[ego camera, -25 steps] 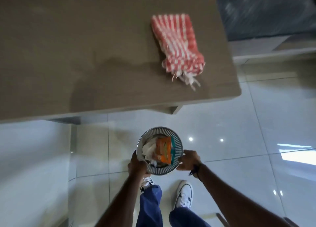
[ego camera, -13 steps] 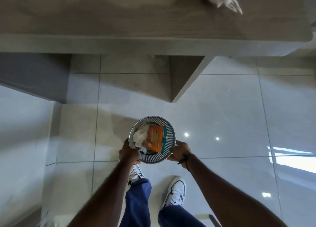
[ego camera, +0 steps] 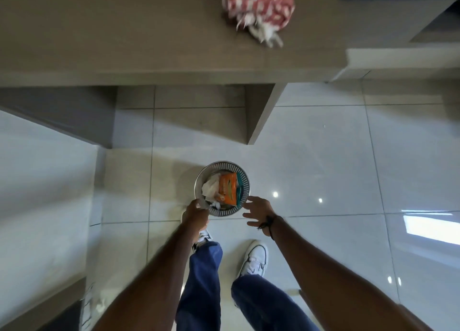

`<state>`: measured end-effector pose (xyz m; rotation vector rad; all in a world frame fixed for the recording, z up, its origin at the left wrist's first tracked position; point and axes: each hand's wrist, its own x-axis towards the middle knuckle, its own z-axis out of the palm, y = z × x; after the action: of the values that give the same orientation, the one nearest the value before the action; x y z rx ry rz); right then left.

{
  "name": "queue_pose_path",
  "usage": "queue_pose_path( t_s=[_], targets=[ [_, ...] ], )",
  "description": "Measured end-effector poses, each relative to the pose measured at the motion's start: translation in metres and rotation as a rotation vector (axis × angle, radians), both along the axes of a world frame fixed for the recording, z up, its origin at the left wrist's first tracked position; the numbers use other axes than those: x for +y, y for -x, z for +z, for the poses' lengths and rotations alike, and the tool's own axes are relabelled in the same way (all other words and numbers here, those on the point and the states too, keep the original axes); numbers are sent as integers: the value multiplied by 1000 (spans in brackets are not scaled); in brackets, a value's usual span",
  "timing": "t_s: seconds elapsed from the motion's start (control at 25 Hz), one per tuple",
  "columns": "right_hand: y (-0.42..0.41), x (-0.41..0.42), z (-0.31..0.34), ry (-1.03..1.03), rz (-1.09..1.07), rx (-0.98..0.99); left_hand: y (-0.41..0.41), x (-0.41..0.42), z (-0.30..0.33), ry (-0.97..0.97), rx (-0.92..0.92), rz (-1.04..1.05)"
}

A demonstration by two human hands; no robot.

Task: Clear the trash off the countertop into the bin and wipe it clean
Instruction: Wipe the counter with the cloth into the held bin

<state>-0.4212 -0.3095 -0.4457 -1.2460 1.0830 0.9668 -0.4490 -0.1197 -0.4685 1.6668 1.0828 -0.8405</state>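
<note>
Head view, left hand [ego camera: 196, 215] gripping bin [ego camera: 246, 181] rim, right hand [ego camera: 258, 212] open

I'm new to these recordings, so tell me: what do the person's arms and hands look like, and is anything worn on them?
Both forearms are bare, with no sleeves in view and no gloves. The right hand has a thin dark cord bracelet at the wrist, with a loose end hanging off it. The left hand shows nothing worn, no watch or band.

Blurred cloth [ego camera: 258, 9] (top cut off)
</note>
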Motion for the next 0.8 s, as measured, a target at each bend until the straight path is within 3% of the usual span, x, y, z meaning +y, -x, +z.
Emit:
queue_pose_path(
  t_s=[0.12,0.28,0.4,0.52,0.6,0.68,0.8],
  targets=[
    [12,0,104,-51,-16,-36,4,-19,118,-91,-69,-148],
    [-7,13,243,-65,-5,-208,-17,-32,273,49,-216,64],
    [-44,20,332,-11,95,-396,-59,-37,355,121,-389,103],
    [-96,23,394,100,108,-657,-115,-39,405,128,-567,112],
    [-136,18,418,367,118,-785,-154,-40,420,130,-609,147],
    [-172,13,427,538,169,-772,-193,-35,417,14,-588,107],
    [-215,16,415,530,333,-618,-239,-32,406,-140,-520,-106]
  ],
)
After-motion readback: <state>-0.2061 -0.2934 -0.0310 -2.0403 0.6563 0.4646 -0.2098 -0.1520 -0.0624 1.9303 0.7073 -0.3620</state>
